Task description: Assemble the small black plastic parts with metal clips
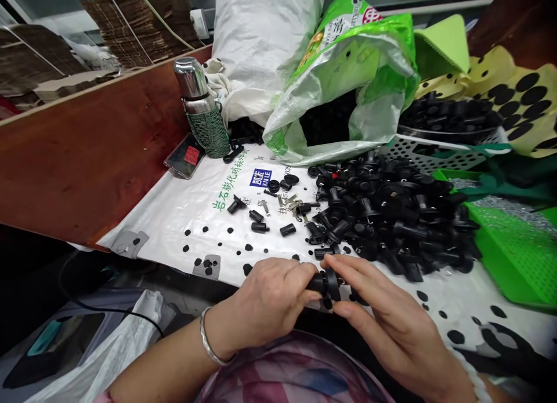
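Note:
At the table's near edge, my left hand point(270, 298) is closed round the stem of a black plastic fitting point(332, 284) with a round flange. My right hand point(387, 316) has its thumb and fingertips on either side of that flange. Just beyond the fingers lies a black cylindrical piece point(324, 253). A large pile of similar black plastic parts point(391, 211) spreads to the right. Small metal strips point(296, 207), a dark spring point(270, 193) and several loose black cylinders point(259, 227) lie ahead of my left hand.
A steel flask point(202, 110) and a phone point(185, 156) stand by the wooden side board point(96, 159). An open green-and-white bag point(278, 130) holds dark contents. A white perforated basket point(439, 150) and a green tray point(513, 263) with small metal pieces are at right.

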The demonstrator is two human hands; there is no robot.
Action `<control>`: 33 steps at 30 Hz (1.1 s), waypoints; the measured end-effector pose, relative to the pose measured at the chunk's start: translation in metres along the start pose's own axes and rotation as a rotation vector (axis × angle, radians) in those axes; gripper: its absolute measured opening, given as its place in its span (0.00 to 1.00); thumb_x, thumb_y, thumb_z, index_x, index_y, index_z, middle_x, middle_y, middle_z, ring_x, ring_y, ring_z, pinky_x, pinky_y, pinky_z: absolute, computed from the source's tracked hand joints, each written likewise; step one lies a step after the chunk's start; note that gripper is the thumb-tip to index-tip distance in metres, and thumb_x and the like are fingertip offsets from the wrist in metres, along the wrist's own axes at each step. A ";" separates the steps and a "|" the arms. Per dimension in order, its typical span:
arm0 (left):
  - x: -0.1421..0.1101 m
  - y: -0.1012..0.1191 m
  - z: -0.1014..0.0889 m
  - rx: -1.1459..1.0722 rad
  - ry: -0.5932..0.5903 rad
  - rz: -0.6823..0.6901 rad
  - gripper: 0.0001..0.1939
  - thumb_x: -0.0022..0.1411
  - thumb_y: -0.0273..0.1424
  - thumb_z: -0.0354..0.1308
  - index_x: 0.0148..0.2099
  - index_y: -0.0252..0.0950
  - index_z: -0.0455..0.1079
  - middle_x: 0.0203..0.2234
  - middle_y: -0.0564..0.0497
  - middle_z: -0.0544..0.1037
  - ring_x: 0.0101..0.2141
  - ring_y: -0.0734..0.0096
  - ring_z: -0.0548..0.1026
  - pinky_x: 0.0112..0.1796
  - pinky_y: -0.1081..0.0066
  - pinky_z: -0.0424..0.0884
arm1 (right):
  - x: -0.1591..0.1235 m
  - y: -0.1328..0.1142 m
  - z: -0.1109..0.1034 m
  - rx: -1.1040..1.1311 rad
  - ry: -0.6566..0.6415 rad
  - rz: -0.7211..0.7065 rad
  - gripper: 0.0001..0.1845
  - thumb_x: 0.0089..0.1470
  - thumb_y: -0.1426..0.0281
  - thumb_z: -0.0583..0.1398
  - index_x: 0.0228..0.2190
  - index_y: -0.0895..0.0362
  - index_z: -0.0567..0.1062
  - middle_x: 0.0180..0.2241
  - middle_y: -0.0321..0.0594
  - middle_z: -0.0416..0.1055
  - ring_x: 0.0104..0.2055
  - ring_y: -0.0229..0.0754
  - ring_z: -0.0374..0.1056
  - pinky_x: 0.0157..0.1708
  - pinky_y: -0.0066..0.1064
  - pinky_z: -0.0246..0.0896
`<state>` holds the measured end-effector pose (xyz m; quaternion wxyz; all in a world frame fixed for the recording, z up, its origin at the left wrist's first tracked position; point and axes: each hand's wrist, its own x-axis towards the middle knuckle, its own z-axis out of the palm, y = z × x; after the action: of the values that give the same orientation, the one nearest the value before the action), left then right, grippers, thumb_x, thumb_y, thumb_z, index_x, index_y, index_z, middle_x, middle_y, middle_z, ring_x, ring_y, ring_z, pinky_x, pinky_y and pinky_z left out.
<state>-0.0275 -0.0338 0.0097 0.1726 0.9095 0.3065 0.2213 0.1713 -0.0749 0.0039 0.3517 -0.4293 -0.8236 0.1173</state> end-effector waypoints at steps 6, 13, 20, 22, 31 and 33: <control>-0.001 -0.008 -0.004 -0.603 -0.272 -0.145 0.15 0.63 0.38 0.47 0.35 0.31 0.67 0.22 0.51 0.70 0.22 0.76 0.66 0.26 0.75 0.64 | 0.000 0.007 -0.008 0.061 -0.133 -0.119 0.27 0.57 0.75 0.53 0.58 0.55 0.56 0.52 0.45 0.64 0.55 0.39 0.59 0.52 0.26 0.59; -0.001 -0.006 0.006 -0.803 -0.290 -0.268 0.14 0.62 0.37 0.48 0.35 0.31 0.66 0.21 0.52 0.69 0.21 0.76 0.65 0.24 0.76 0.63 | 0.002 0.009 -0.008 0.101 -0.122 -0.058 0.26 0.56 0.72 0.55 0.56 0.53 0.60 0.49 0.45 0.67 0.52 0.41 0.64 0.48 0.27 0.64; -0.001 -0.003 0.009 -0.140 0.030 -0.070 0.13 0.64 0.32 0.45 0.44 0.30 0.66 0.30 0.44 0.74 0.31 0.65 0.71 0.33 0.67 0.68 | 0.005 0.003 0.005 0.061 0.008 0.062 0.23 0.56 0.71 0.54 0.54 0.56 0.62 0.47 0.46 0.67 0.49 0.41 0.65 0.46 0.27 0.65; 0.001 -0.005 0.010 -0.319 0.015 -0.137 0.12 0.63 0.31 0.48 0.44 0.31 0.67 0.31 0.45 0.75 0.32 0.67 0.72 0.34 0.68 0.68 | 0.009 0.003 0.004 0.085 0.003 0.088 0.22 0.56 0.69 0.55 0.53 0.55 0.64 0.46 0.44 0.68 0.47 0.41 0.66 0.44 0.26 0.66; 0.011 -0.006 0.015 -1.377 0.130 -0.437 0.14 0.60 0.37 0.54 0.41 0.30 0.67 0.26 0.49 0.71 0.22 0.79 0.68 0.27 0.75 0.66 | 0.015 0.002 0.015 0.460 0.153 0.352 0.22 0.55 0.67 0.57 0.52 0.53 0.65 0.45 0.43 0.70 0.42 0.40 0.69 0.42 0.30 0.68; 0.011 -0.004 0.017 -1.362 0.170 -0.400 0.14 0.61 0.37 0.53 0.42 0.30 0.68 0.27 0.48 0.72 0.24 0.78 0.69 0.29 0.74 0.67 | 0.015 0.000 0.021 0.520 0.161 0.404 0.16 0.54 0.68 0.57 0.46 0.54 0.71 0.44 0.43 0.70 0.41 0.41 0.70 0.40 0.30 0.69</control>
<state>-0.0132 -0.0264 -0.0033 0.7152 0.5056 0.2734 0.3977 0.1511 -0.0612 -0.0039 0.4829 -0.4875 -0.6339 0.3568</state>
